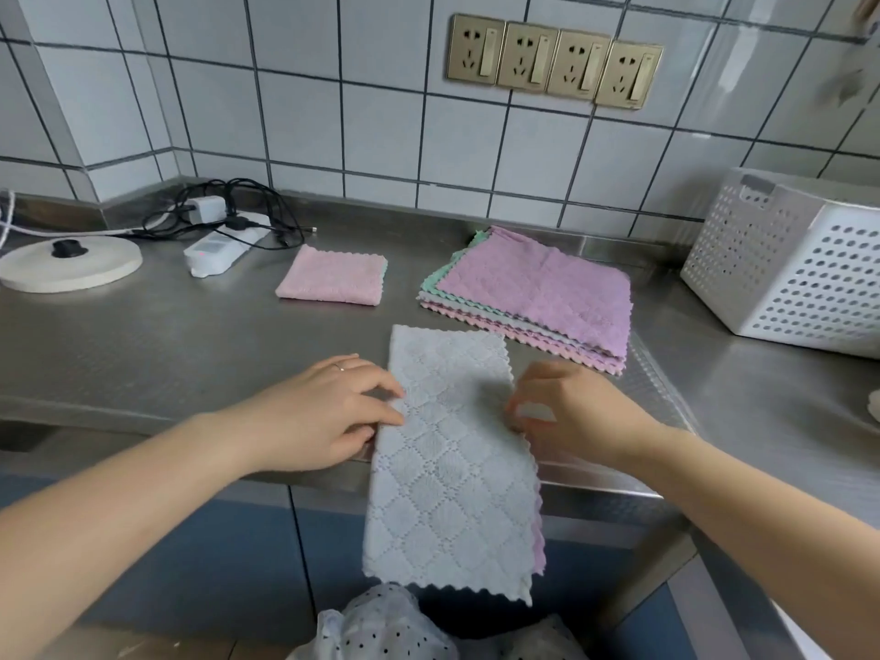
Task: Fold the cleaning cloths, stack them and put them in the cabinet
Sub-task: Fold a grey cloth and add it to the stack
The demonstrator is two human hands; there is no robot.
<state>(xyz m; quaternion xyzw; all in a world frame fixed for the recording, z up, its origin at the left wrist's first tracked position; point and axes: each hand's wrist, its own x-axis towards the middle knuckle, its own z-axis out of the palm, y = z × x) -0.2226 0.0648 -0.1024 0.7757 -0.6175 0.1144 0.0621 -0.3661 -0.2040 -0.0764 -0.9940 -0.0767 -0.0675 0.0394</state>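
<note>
1. Nearest us hangs the grey cleaning cloth [452, 469], folded to a long strip, its far half on the steel worktop [143, 354] and its near half drooping over the front edge.
2. Our left hand [328, 412] rests on the cloth's left edge, fingers curled onto it; our right hand [566, 412] pinches the right edge, though it is blurred.
3. Risk, as we judge it: so much cloth hangs free that, if either hand lets go, it could slide off the smooth steel, or the layers could shift and spoil the fold; a pink edge already peeks out at the lower right.
4. The cloth is soft, quilted in diamonds, with zigzag edges.
5. Far left lies a folded pink cloth [333, 281]; far right, a stack of unfolded cloths [533, 297], lilac on top, near a white perforated basket [785, 264].
</note>
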